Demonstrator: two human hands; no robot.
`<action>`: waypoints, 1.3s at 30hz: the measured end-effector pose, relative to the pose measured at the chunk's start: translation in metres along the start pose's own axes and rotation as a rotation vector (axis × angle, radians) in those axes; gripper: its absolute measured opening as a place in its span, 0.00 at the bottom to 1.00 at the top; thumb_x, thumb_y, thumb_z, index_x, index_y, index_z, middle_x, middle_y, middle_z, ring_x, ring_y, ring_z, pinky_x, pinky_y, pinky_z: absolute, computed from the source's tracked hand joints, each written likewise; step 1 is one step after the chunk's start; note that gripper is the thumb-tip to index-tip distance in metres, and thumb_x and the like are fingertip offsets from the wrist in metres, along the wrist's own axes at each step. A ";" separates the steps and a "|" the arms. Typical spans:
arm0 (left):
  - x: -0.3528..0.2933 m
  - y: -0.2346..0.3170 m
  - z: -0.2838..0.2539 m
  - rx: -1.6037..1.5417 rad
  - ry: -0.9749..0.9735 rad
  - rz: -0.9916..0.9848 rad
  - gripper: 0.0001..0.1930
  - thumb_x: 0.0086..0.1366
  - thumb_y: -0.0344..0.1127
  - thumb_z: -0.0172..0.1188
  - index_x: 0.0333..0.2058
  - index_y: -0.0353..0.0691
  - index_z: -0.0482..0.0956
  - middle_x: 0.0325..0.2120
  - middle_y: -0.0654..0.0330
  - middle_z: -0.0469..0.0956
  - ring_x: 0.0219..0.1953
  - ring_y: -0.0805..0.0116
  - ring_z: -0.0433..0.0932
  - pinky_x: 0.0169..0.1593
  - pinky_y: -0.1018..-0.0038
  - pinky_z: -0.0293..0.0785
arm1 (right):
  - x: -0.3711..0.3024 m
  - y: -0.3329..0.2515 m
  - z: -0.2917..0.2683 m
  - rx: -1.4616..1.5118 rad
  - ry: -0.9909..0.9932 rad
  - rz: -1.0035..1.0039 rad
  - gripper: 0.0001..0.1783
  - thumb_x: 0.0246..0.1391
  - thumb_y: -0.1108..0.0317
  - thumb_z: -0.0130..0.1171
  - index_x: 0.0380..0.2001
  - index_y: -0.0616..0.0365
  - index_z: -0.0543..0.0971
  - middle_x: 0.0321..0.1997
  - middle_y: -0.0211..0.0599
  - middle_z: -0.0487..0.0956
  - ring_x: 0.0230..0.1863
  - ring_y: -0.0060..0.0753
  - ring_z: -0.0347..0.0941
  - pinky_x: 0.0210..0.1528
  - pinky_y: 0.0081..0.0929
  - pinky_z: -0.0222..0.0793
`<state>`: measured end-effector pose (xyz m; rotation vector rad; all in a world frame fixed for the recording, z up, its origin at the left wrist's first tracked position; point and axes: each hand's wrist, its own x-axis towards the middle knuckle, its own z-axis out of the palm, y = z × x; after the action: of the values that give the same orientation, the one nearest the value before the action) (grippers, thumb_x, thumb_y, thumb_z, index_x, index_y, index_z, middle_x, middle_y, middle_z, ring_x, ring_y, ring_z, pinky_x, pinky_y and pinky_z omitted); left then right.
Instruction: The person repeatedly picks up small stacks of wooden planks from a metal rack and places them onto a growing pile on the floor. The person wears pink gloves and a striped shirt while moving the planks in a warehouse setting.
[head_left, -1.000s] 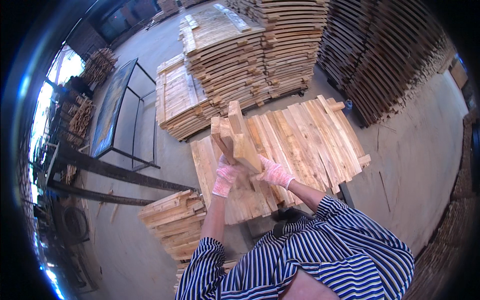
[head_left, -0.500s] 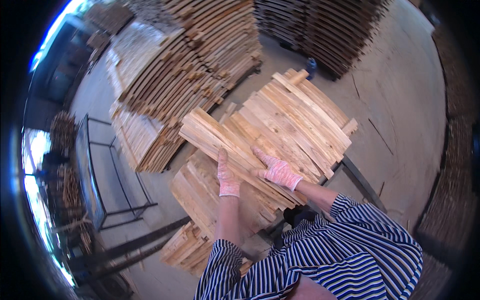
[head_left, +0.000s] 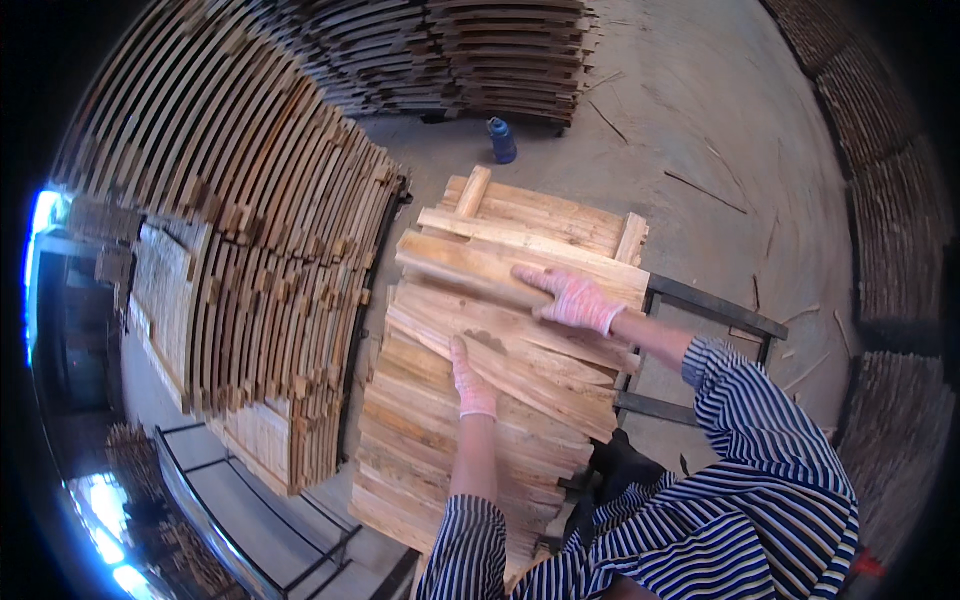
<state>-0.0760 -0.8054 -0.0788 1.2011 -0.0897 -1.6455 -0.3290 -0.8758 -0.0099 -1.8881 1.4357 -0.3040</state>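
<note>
Both hands wear pink-and-white knitted gloves over a broad layer of pale wooden boards (head_left: 400,420). My right hand (head_left: 578,300) grips a loose board (head_left: 450,262) by its right part, fingers across its top and thumb at the near edge; that board is slightly blurred. Nearer to me, my left hand (head_left: 473,388) has its thumb up on a slanting board (head_left: 530,383), with its other fingers hidden beneath or behind. Between the hands lies a board with a dark stain (head_left: 487,343). Beyond them, a long board (head_left: 560,255) lies across the far boards.
Tall stacks of boards (head_left: 230,230) rise at the left, with darker stacks (head_left: 500,50) at the back. A blue bottle (head_left: 502,140) stands on the floor beyond the boards. A dark metal frame (head_left: 720,305) juts out at the right. Thin wood strips (head_left: 705,192) litter the floor.
The view has turned. My hands, close together on a bundle of boards before, are now apart: the right has carried one board farther away while the left stays at the nearer one.
</note>
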 end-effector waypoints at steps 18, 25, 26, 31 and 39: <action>0.000 0.019 0.114 0.038 0.125 0.095 0.49 0.65 0.78 0.45 0.70 0.44 0.59 0.65 0.51 0.68 0.64 0.52 0.68 0.69 0.52 0.63 | 0.022 0.014 0.018 0.157 -0.147 -0.125 0.51 0.54 0.27 0.57 0.76 0.33 0.56 0.72 0.58 0.65 0.70 0.57 0.65 0.68 0.50 0.64; 0.065 0.008 0.109 1.319 0.042 0.280 0.63 0.56 0.73 0.61 0.74 0.37 0.41 0.73 0.38 0.47 0.75 0.38 0.43 0.75 0.48 0.43 | 0.061 0.030 -0.066 0.062 -0.061 0.010 0.51 0.47 0.36 0.62 0.74 0.32 0.60 0.60 0.53 0.77 0.59 0.52 0.76 0.56 0.43 0.74; 0.057 -0.005 0.106 1.593 0.007 0.302 0.66 0.51 0.74 0.64 0.74 0.36 0.41 0.73 0.36 0.45 0.75 0.36 0.39 0.75 0.46 0.38 | 0.073 0.045 -0.082 -0.054 -0.021 0.059 0.48 0.47 0.39 0.62 0.73 0.30 0.62 0.59 0.50 0.78 0.57 0.51 0.77 0.54 0.43 0.76; 0.049 -0.035 0.110 2.095 -0.184 0.429 0.74 0.41 0.71 0.74 0.74 0.34 0.41 0.73 0.31 0.38 0.75 0.30 0.31 0.74 0.41 0.27 | 0.117 0.152 -0.098 -0.098 0.124 0.061 0.29 0.68 0.44 0.46 0.70 0.32 0.66 0.58 0.47 0.77 0.59 0.50 0.74 0.61 0.40 0.70; 0.033 0.005 0.059 1.773 -0.155 0.762 0.63 0.38 0.65 0.77 0.68 0.33 0.60 0.68 0.38 0.58 0.72 0.33 0.49 0.75 0.44 0.36 | 0.121 0.118 -0.022 -0.131 0.084 0.094 0.26 0.72 0.54 0.43 0.70 0.38 0.67 0.71 0.40 0.69 0.69 0.45 0.66 0.70 0.35 0.61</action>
<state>-0.1134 -0.8608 -0.0685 1.7987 -2.1308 -0.6498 -0.3865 -1.0073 -0.1018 -1.9244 1.6302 -0.2519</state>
